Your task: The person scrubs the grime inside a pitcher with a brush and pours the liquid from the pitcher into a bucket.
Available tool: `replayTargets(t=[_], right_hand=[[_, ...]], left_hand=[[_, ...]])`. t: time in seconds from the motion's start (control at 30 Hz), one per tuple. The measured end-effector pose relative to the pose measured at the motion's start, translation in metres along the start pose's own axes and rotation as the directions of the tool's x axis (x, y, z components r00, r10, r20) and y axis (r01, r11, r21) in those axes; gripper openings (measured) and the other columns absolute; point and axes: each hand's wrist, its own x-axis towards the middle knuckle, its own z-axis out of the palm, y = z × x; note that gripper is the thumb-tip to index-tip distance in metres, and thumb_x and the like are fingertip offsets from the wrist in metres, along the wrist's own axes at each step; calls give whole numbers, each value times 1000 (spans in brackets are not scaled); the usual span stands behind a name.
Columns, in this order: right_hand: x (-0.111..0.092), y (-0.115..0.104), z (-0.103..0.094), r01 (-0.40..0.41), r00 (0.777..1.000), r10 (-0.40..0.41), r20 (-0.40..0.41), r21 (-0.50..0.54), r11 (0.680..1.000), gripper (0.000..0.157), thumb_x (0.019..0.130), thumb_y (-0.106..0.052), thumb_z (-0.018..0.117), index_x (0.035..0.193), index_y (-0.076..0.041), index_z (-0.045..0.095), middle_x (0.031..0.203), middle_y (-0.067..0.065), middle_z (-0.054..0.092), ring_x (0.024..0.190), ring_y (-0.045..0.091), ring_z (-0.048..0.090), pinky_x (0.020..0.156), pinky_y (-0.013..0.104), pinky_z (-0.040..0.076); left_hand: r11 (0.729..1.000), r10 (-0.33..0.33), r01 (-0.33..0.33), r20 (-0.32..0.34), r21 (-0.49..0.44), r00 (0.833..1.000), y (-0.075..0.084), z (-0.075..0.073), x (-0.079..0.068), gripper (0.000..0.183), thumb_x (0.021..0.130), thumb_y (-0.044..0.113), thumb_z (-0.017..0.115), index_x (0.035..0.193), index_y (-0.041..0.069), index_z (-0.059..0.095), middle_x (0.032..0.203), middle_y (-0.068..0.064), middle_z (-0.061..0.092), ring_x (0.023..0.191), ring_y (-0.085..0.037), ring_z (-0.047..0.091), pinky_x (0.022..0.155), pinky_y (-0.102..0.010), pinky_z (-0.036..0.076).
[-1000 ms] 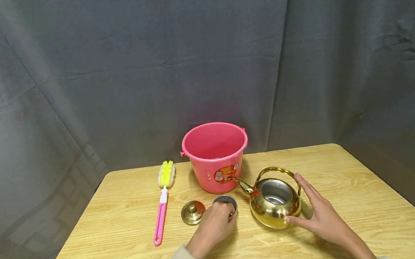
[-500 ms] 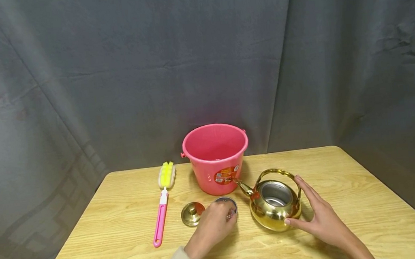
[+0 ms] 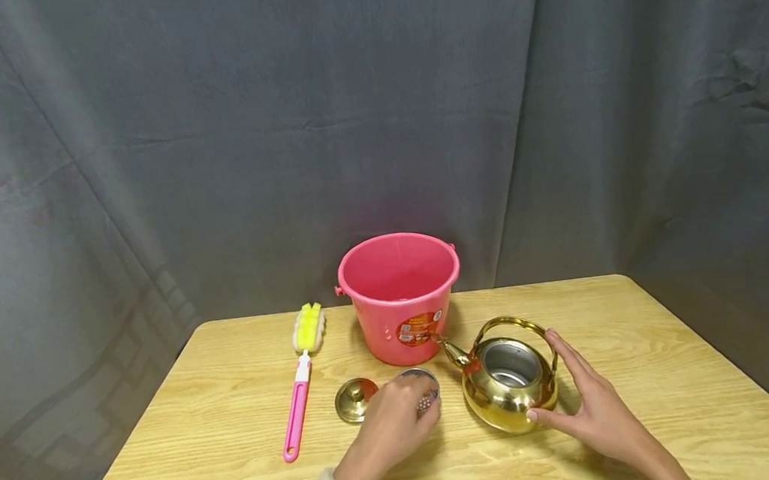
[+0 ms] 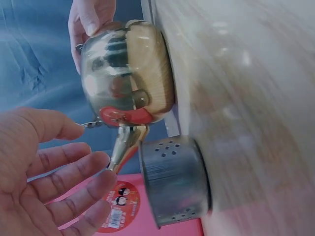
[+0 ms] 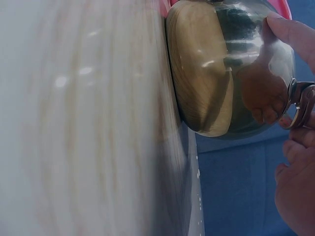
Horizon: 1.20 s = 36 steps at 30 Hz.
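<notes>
A gold kettle point(image 3: 505, 400) without its lid stands on the table, spout toward the bucket. My right hand point(image 3: 597, 408) steadies it, thumb against the kettle's side and fingertips at the arched handle point(image 3: 516, 321). Left of the kettle is a perforated metal strainer point(image 4: 174, 182), upright on the tabletop. My left hand point(image 3: 395, 420) hovers beside and over it with loosely spread fingers; the left wrist view shows a gap between fingertips and strainer. In the head view that hand covers most of the strainer. The kettle's round gold lid point(image 3: 355, 399) lies just left of it.
Behind the strainer stands a pink bucket point(image 3: 399, 303) with a red label, close to the kettle's spout. A pink-handled sponge brush point(image 3: 298, 397) lies at the left on the wooden table point(image 3: 221, 403). A grey curtain point(image 3: 268, 143) hangs behind.
My left hand, earlier with its fingers down at the strainer, has drawn back slightly and more of the perforated metal shows. The right hand and kettle keep their places.
</notes>
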Motion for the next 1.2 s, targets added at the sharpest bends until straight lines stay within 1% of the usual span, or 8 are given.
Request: replayTargets(t=[0.1, 0.27, 0.47, 0.53, 0.67, 0.8, 1.0, 1.2], right_hand=[[-2, 0, 0, 2, 1000, -2, 4, 5, 1000, 107, 61, -39, 79, 142, -29, 11, 146, 1, 14, 123, 39, 26, 82, 66, 27], [-6, 0, 2, -3, 1000, 3, 8, 9, 1000, 106, 61, -38, 79, 142, -29, 11, 146, 1, 15, 122, 40, 26, 81, 66, 27], [-8, -1, 2, 2, 1000, -2, 2, 2, 1000, 106, 61, -37, 79, 142, -29, 11, 145, 2, 16, 122, 41, 27, 81, 66, 27], [-9, 1, 3, 5, 1000, -5, 2, 2, 1000, 107, 61, -37, 80, 142, -28, 11, 145, 2, 16, 122, 40, 27, 81, 66, 27], [-9, 2, 3, 15, 1000, -15, -3, 4, 1000, 108, 59, -37, 80, 142, -27, 12, 145, 2, 18, 123, 37, 26, 83, 64, 28], [-9, 1, 3, 15, 1000, -15, 1, 12, 1000, 107, 60, -36, 80, 142, -27, 12, 145, 2, 18, 123, 37, 26, 83, 64, 28], [-6, 1, 3, 4, 1000, -4, 9, 18, 1000, 105, 62, -37, 79, 142, -29, 11, 146, 1, 15, 122, 41, 26, 82, 66, 27], [1, 1, -1, 9, 1000, -9, 10, 11, 1000, 106, 63, -38, 78, 142, -29, 10, 146, 2, 14, 123, 42, 24, 82, 66, 26]], left_hand=[[1000, 13, -13, -23, 5, 1000, 0, -4, -3, 13, 74, 18, 65, 86, 13, 65, 82, 4, 62, 72, -7, 57, 58, -16, 45], [1000, -15, 16, -48, 19, 999, -1, -11, -13, 15, 73, 19, 66, 87, 13, 66, 83, 3, 62, 75, -9, 57, 60, -21, 46], [995, -97, 97, -25, 1, 995, -6, -23, -25, 18, 74, 19, 65, 90, 11, 66, 83, 4, 59, 74, -9, 56, 59, -24, 47], [992, -126, 126, -13, -6, 992, -9, -28, -28, 18, 75, 19, 65, 91, 11, 66, 82, 4, 58, 71, -7, 53, 56, -23, 45], [986, -166, 166, -27, 5, 986, -13, -35, -32, 19, 74, 18, 65, 92, 12, 65, 77, 8, 52, 65, -5, 47, 51, -19, 41], [986, -164, 166, -85, 14, 983, -18, -40, -35, 21, 72, 14, 66, 92, 12, 65, 73, 11, 48, 62, -3, 47, 51, -16, 40], [988, -149, 153, -169, 14, 974, -26, -47, -35, 22, 69, 10, 69, 91, 11, 65, 75, 11, 51, 63, -2, 48, 52, -16, 41], [987, -159, 162, -174, -1, 972, -34, -54, -32, 25, 70, 9, 70, 94, 7, 65, 79, 5, 55, 65, -4, 50, 53, -15, 43]])
